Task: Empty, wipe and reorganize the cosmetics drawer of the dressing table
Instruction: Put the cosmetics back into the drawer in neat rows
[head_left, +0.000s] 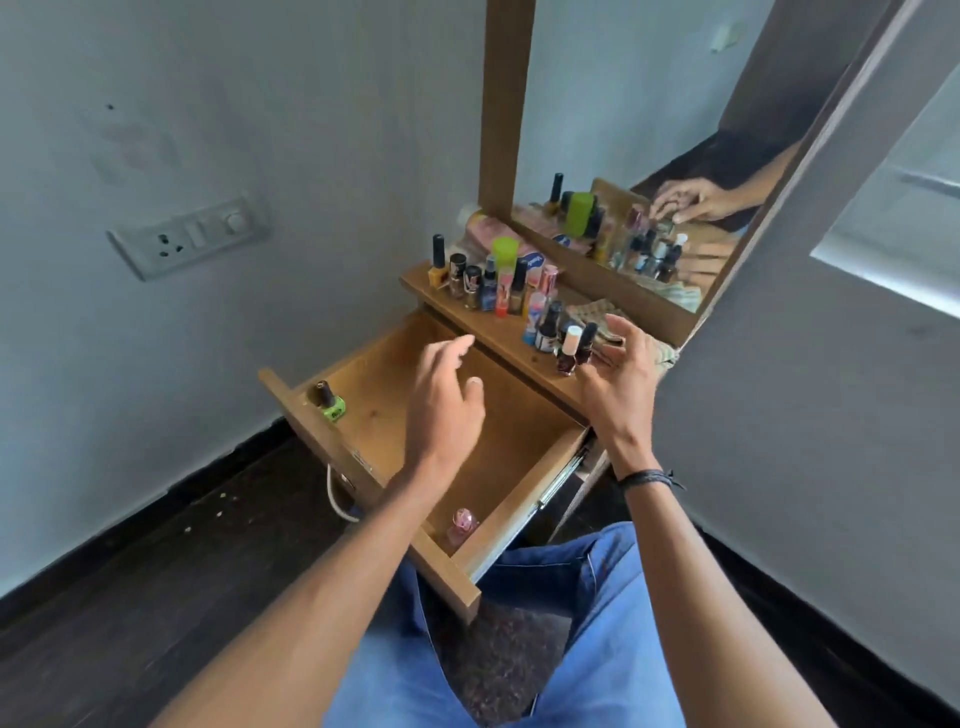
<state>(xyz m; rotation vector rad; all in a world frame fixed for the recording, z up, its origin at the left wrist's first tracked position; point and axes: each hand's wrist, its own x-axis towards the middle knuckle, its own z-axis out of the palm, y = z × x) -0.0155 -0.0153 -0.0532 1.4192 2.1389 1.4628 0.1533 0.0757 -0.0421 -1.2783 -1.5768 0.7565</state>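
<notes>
Drawer (519, 457) nearly cleared, green bottle (327, 401) upright in its left corner, nearer the left hand (447, 410); right hand (618, 384) too has loose, empty fingers.

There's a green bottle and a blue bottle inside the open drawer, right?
Not quite. The head view shows the green bottle in one corner of the open drawer, but the other bottle, in the corner nearest the person, is pink, not blue.
</notes>
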